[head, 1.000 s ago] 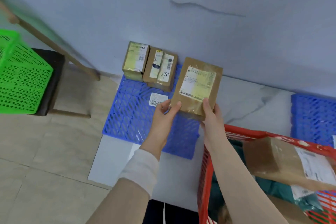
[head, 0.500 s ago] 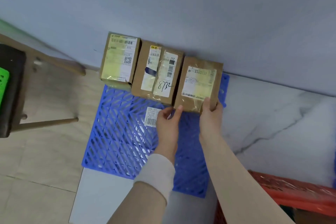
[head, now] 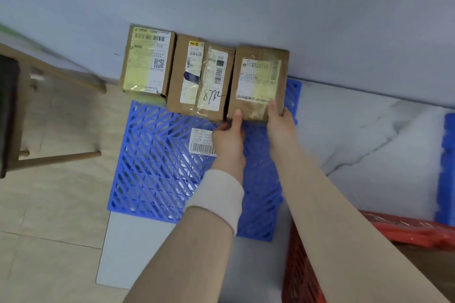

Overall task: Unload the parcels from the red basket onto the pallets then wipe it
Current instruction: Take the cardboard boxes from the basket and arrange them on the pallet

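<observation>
Both hands are on the third parcel [head: 258, 83], setting it down at the far right of a row along the wall. The left hand [head: 229, 141] steadies the near left corner with a thumb laid up on the top face; the right hand [head: 280, 122] clasps the near right corner, thumb on the label and fingers wrapped under the edge. So both are still grasping the box, lightly — not clenched, not let go.

The parcel sits on the back edge of the blue pallet [head: 157, 167], its left side touching the middle parcel [head: 200, 79], the one with "8732" written on it. Beyond that is the first parcel [head: 147, 64], also against the wall and overhanging the pallet's far left corner. A loose barcode label [head: 200, 142] lies on the pallet lattice just beside the left hand.

The red basket [head: 302, 275] is at the bottom right, close to the person, mostly hidden behind the right forearm; something brown shows inside it, so I'd judge it isn't empty yet. A second blue pallet [head: 446, 167] peeks in at the right edge.

This looks like the close of one unloading round. Next, I'd say, the hands need to slip free without dragging the box out of line, then go back to the basket for another parcel — the front of the pallet has room. Wiping comes only once the basket is empty; I see no cloth here.
</observation>
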